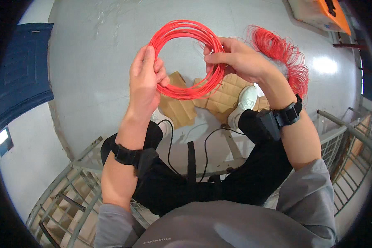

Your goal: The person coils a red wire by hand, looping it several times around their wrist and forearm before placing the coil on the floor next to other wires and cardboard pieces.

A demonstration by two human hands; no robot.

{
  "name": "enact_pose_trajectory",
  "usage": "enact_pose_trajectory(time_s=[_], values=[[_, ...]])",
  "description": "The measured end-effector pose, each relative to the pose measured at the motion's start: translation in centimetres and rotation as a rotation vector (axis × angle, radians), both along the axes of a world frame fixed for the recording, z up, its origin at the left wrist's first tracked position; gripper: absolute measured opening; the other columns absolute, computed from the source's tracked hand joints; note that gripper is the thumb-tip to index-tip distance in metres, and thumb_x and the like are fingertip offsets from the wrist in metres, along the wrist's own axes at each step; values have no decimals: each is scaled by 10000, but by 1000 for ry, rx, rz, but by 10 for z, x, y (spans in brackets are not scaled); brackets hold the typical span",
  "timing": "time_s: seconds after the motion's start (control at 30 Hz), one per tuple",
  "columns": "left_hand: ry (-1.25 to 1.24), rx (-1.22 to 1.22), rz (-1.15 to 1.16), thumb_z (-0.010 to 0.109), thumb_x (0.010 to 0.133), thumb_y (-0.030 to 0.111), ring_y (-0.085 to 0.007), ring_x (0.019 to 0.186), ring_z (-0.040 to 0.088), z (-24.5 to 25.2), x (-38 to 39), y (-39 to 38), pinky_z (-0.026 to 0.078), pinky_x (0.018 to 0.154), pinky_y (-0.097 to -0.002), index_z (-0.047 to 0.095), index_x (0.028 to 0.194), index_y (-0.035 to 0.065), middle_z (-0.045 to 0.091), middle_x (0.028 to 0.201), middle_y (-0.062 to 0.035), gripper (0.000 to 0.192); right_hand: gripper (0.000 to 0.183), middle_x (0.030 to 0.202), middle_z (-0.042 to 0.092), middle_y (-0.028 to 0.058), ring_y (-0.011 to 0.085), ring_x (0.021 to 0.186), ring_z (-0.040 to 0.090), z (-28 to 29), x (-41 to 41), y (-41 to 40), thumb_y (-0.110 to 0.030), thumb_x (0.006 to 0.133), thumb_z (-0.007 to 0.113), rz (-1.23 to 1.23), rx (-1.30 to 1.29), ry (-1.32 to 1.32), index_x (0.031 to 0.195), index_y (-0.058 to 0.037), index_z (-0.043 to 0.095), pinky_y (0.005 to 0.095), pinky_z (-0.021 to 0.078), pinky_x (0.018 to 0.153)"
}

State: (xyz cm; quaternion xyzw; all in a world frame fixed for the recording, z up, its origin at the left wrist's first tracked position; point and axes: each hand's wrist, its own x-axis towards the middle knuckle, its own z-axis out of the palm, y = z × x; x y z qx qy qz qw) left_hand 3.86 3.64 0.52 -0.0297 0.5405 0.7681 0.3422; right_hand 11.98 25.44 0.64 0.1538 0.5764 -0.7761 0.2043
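Observation:
A round coil of thin red wire [186, 93] is held up before me, above the floor. My left hand [147, 68] grips its left side, with the thumb laid along the strands and the fingers curled through the ring. On the opposite side my right hand [235, 57] pinches the bundle between thumb and fingers; part of those fingers is hidden behind the strands. Small pale tips show at the right hand's grip, too small to name. Beyond my right wrist, a long loose heap of similar red wire [269, 45] spreads over the floor, partly covered by my forearm.
Flattened brown cardboard [176, 108] lies under and between my white shoes. Black cables [205, 145] hang near my knees. Metal racks [80, 173] flank me, the left one holding boxes. A blue door [24, 74] is at left, an orange-edged container [313, 15] at upper right.

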Motion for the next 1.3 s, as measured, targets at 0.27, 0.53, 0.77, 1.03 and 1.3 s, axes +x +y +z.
enact_pose_trajectory(time_s=[0.27, 0.53, 0.77, 1.03, 1.3], values=[[-224, 75, 36, 485, 991, 255, -20, 463, 278, 2, -10, -1, 220, 396, -190, 527, 1031, 75, 364, 644, 52, 189, 252, 819, 615, 42, 116, 711, 607, 5, 4, -2, -271, 896, 622, 67, 69, 3, 964, -33, 573, 258, 515, 571], [-244, 108, -156, 442, 1005, 220, -8, 420, 234, 19, -26, -18, 180, 337, -180, 517, 1011, 75, 316, 597, 68, 164, 373, 799, 623, 21, 75, 597, 563, 17, 9, 21, -342, 938, 580, 78, 128, -49, 1096, -6, 602, 195, 467, 478], [-358, 22, -312, 485, 979, 289, -14, 413, 238, 19, -26, -24, 159, 368, -198, 508, 888, 106, 329, 576, 67, 206, 327, 603, 375, -80, 25, 531, 307, 17, 4, 35, -354, 940, 579, -96, 267, 198, 966, -41, 667, 203, 235, 488], [-275, -152, -518, 393, 1001, 432, -30, 411, 205, 21, -17, -16, 149, 380, -210, 433, 776, 136, 278, 539, 76, 373, 208, 581, 418, -38, 75, 498, 383, 13, -4, 57, -245, 945, 560, -646, 213, 164, 897, -55, 628, 250, 312, 433], [-281, 4, -463, 329, 1004, 495, -21, 412, 198, 7, -12, -11, 158, 363, -198, 524, 973, 112, 243, 562, 81, 431, 246, 569, 412, -46, 72, 490, 357, 13, -6, 39, -258, 950, 558, -410, 245, 140, 898, -30, 635, 227, 313, 450]])
